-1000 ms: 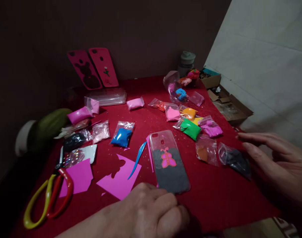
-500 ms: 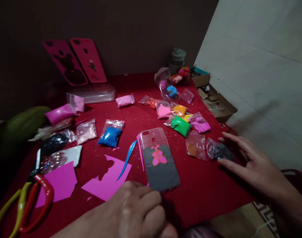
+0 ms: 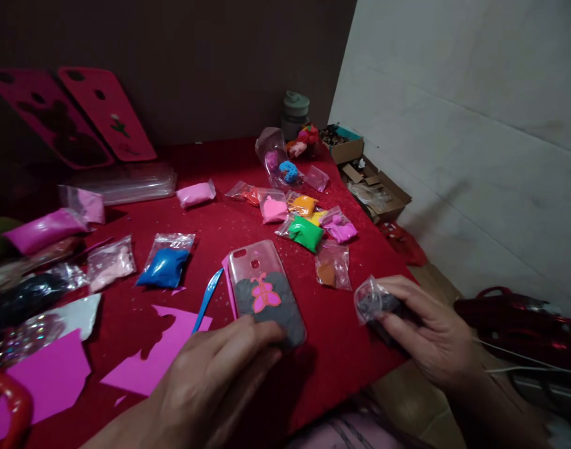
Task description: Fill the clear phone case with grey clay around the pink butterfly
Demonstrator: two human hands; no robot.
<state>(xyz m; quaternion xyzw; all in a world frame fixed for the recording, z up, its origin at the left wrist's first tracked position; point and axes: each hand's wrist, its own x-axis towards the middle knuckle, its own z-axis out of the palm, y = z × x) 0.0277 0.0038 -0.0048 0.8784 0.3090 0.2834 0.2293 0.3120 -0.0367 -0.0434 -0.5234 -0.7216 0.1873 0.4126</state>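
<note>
Right hand [image 3: 428,330] is clamped on 1 dark-filled bag [image 3: 372,304], whose clear end sticks out toward the phone case [image 3: 276,290].

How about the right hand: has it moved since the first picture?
Yes. Against the brown-filled bag, the right hand has moved left, closer to it; its fingers now hold the dark-filled bag.

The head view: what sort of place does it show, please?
Probably a craft workspace; home or shop, I cannot tell. Small bags of what looks like clay, cut paper and a decorated phone case lie on the table.
</note>
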